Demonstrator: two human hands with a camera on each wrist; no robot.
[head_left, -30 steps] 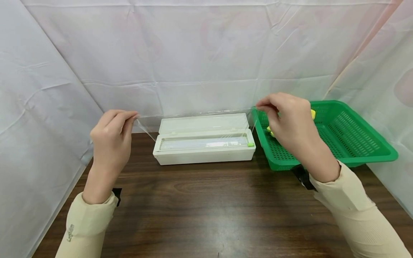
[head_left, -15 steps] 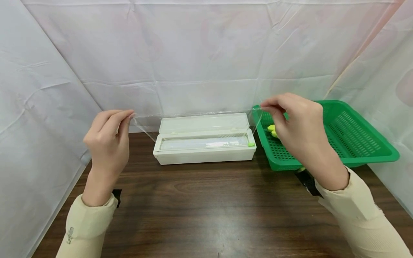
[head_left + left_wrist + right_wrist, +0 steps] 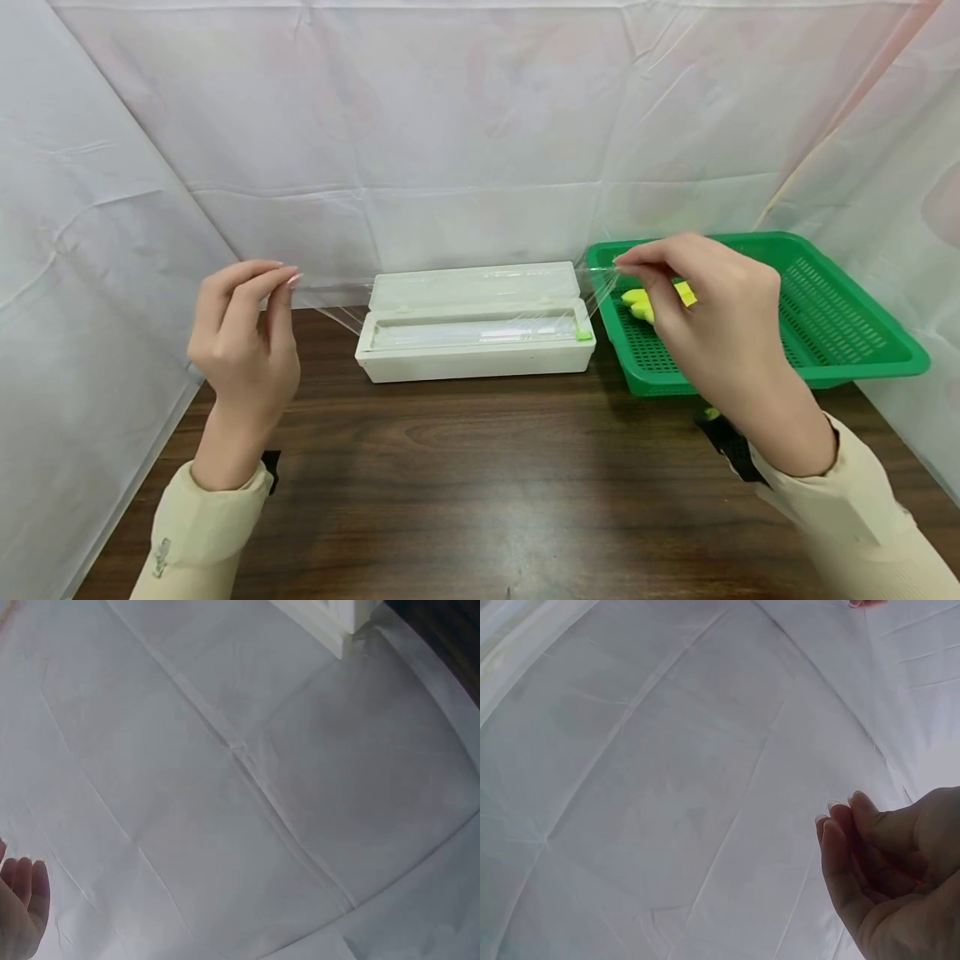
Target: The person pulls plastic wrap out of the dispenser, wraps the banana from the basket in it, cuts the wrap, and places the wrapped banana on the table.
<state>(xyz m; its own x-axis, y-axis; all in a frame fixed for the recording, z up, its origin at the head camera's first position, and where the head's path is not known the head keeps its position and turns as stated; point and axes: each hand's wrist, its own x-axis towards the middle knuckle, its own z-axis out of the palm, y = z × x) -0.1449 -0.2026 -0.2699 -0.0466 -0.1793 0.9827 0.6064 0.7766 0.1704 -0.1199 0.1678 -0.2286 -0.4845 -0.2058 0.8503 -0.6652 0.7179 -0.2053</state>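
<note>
A clear sheet of plastic wrap (image 3: 600,287) stretches from a white cling-film box (image 3: 472,364), its corners drawn out to both hands. At the left, my left hand (image 3: 243,342) pinches one corner between thumb and fingertips, raised above the table. My right hand (image 3: 716,325) pinches the opposite corner, in front of the green basket. Behind the box's open body, its lid (image 3: 420,290) leans back. A roll (image 3: 450,334) lies inside, and a bright green slider (image 3: 582,334) sits at the right end. The right wrist view shows thumb and fingertips meeting (image 3: 892,870); the film barely shows there.
A green perforated basket (image 3: 847,375) stands at the right, holding yellow objects (image 3: 637,302) partly covered by my right hand. Under everything is a dark wooden table (image 3: 450,467). White sheeting (image 3: 480,125) hangs behind and at both sides.
Both hands have spread farther apart and come slightly lower and nearer, pulling the plastic wrap wider. More of the yellow objects shows beside my right hand. The box has stayed put.
</note>
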